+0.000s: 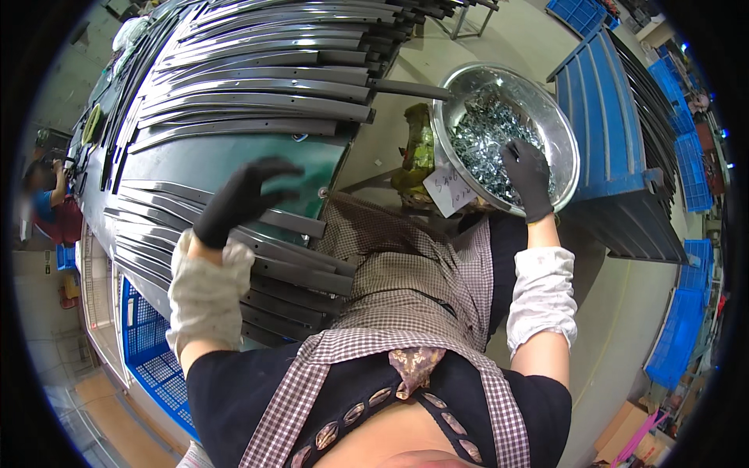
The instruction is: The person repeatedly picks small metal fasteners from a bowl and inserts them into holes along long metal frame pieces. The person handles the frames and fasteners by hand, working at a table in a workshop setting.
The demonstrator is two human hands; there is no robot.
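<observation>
One work table (183, 160), green-topped, to the left of the person, most of its surface covered.

Many long dark strips (257, 101), glossy and slightly curved in this view, laid side by side in two groups across the table, a bare green band between them. A few holes show along some; one strip juts beyond its neighbours toward the bowl.

One blue ribbed bin (593, 117), standing at right, just beside the bowl.

One checked apron (398, 288), brown and white, worn over a black top.

One blue plastic basket (152, 335), lattice-walled, lower left, beside the table.

One large round metal bowl (552, 109), bright-rimmed, between table and bin.

One yellow-green bag (420, 144), crumpled, left of the bowl.

Two gloved hands, dark grey. Left hand (248, 199): over the near group of strips, fingers bent and parted from the thumb, grasping nothing. Right hand (528, 179): inside the bowl, fingertips down at its contents; whether they pinch a piece cannot be told.

One white card (449, 191), handwritten, at the bowl's near left side.

Numerous small shiny pieces (491, 132), silvery, heaped loose inside the bowl.
</observation>
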